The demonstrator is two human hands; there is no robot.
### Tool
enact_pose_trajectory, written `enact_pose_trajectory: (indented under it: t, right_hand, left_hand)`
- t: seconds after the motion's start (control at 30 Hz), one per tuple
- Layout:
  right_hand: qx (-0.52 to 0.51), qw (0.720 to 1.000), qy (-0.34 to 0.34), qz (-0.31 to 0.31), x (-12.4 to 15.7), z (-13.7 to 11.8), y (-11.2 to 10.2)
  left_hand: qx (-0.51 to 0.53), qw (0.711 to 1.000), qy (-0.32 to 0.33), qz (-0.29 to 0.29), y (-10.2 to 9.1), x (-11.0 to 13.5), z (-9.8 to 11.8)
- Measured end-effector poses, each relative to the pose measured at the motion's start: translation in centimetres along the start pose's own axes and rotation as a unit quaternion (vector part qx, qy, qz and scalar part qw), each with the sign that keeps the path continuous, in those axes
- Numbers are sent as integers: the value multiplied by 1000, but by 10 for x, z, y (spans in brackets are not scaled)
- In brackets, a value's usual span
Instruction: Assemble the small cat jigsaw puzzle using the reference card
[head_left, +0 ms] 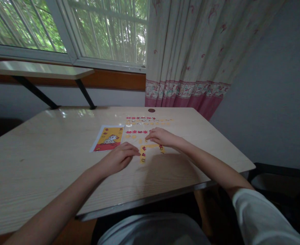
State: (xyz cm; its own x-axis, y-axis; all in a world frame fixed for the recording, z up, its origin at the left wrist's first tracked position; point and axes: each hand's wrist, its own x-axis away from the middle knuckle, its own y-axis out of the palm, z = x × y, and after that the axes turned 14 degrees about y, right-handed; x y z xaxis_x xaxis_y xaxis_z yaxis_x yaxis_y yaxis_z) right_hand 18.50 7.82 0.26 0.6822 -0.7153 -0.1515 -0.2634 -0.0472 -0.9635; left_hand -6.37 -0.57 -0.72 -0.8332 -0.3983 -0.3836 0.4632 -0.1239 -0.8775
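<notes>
My left hand (120,157) lies low over the desk, fingers stretched out. Its fingertips touch the left side of a partly joined strip of yellow jigsaw puzzle pieces (143,160) with small red and dark drawings. My right hand (161,136) is above the strip, thumb and fingers closed together at a small yellow puzzle piece (146,139), mostly hidden by the fingertips. Behind the hands, loose red puzzle pieces (131,132) and yellow ones lie in rows. Left of them is a printed picture sheet (109,139) with a white cartoon animal on yellow and red.
The pale wooden desk (50,170) has a round dark cable-hole cover (151,110) at its back edge. A raised shelf (40,70) on black legs stands at the back left. Behind are a window and a patterned curtain (185,51). A dark chair (280,173) is at the right.
</notes>
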Motion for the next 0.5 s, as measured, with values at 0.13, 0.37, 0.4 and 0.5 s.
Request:
enact_pose_trajectory:
  t: [0.13,0.37,0.4,0.5]
  right_hand:
    - [4,1000,-14,-28,-17,5,4]
    - [-23,997,21,-69,-21,6,-3]
    - [-27,997,30,-72,-20,6,-4]
    - [-63,994,57,-68,-18,5,-4]
  left_hand:
    - [-11,1000,-3,-2,-1,-1,2]
    - [-12,1000,1,10,0,0,0]
    - [-12,1000,2,11,0,0,0]
    - [-10,1000,-1,11,0,0,0]
